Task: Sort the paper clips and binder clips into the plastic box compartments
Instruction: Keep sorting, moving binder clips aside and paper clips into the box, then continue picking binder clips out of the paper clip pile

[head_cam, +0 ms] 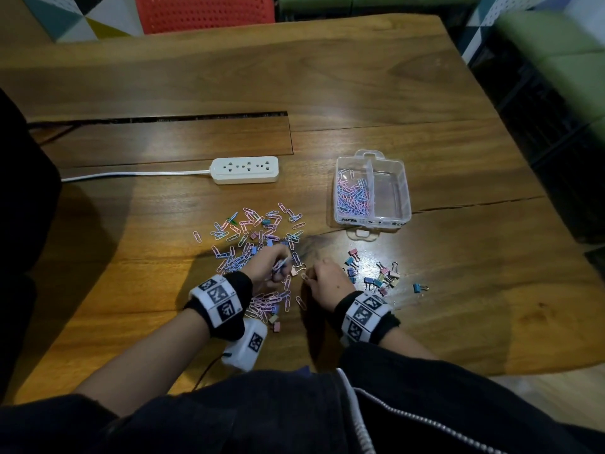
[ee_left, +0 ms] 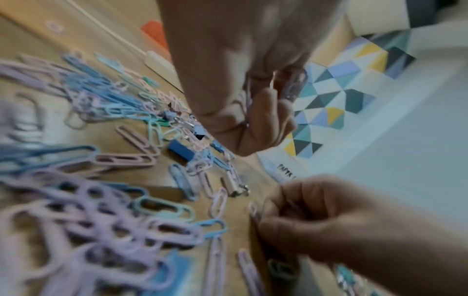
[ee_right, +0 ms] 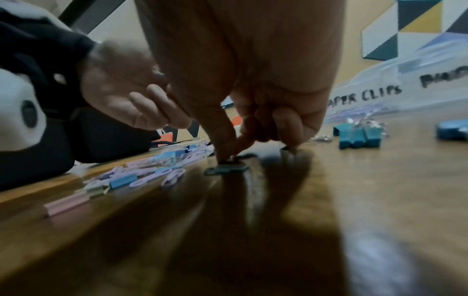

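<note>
A mixed pile of pastel paper clips [head_cam: 255,237] lies on the wooden table [head_cam: 425,322]. My left hand [head_cam: 278,268] hovers over the pile's near side, fingers curled round a small bunch of paper clips [ee_left: 295,84]. Just to its right, my right hand [head_cam: 309,276] is down on the table, its fingertips [ee_right: 228,154] pinching a single paper clip [ee_right: 225,169] that lies flat on the wood. The clear plastic box [head_cam: 406,191] stands further back on the right. Its left compartment holds paper clips [head_cam: 353,194] and its right compartment looks empty. A group of binder clips [head_cam: 381,278] lies right of my right hand.
A white power strip [head_cam: 245,170] with its cord sits behind the pile. One blue binder clip [head_cam: 419,287] lies apart at the right. A few binder clips [head_cam: 273,319] lie near my left wrist. An orange chair [head_cam: 203,11] stands beyond the table's far edge.
</note>
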### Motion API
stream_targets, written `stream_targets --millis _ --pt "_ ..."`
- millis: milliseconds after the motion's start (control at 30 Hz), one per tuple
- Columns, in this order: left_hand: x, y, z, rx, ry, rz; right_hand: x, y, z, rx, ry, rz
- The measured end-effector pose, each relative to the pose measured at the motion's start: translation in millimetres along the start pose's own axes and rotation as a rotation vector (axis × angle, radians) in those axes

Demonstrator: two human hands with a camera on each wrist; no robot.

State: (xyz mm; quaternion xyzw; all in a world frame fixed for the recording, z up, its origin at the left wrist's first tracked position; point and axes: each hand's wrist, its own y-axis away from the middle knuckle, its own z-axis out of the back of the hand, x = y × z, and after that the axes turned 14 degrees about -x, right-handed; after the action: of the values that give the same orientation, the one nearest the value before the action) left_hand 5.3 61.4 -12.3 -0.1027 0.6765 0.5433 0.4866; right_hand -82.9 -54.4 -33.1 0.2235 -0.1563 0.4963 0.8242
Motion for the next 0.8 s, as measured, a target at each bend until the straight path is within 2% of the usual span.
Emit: stream_targets --millis 100,167,267,400,533,600,667,733,800 --pt "-16 -4 -7 0.037 0.152 0.035 -12 8 6 0.095 -0.025 -0.028" --pt "-31 -8 -17 0.063 0.207 0.064 -18 11 22 0.065 -0.116 -0.063" --pt "-60 -14 -40 0.080 0.232 0.087 -28 0 55 -0.070 -0.321 -0.140" --pt "-99 -24 -74 0.032 0.299 0.148 -41 -31 94 -0.270 -0.536 -0.225" --pt "-128 -23 -93 0.024 0.521 0.201 -43 -61 114 -0.381 -0.517 -0.277" --pt "-135 -21 -96 0.064 0.602 0.194 -40 -77 116 -0.341 -0.516 -0.298" --pt "-137 -23 -97 0.104 0.634 0.177 -36 -92 115 -0.266 -0.621 -0.350" --pt "-134 -25 -92 0.138 0.601 0.181 -34 -99 113 -0.241 -0.651 -0.380" --pt "-130 -26 -87 0.117 0.526 0.172 -32 -98 111 -0.244 -0.630 -0.356"
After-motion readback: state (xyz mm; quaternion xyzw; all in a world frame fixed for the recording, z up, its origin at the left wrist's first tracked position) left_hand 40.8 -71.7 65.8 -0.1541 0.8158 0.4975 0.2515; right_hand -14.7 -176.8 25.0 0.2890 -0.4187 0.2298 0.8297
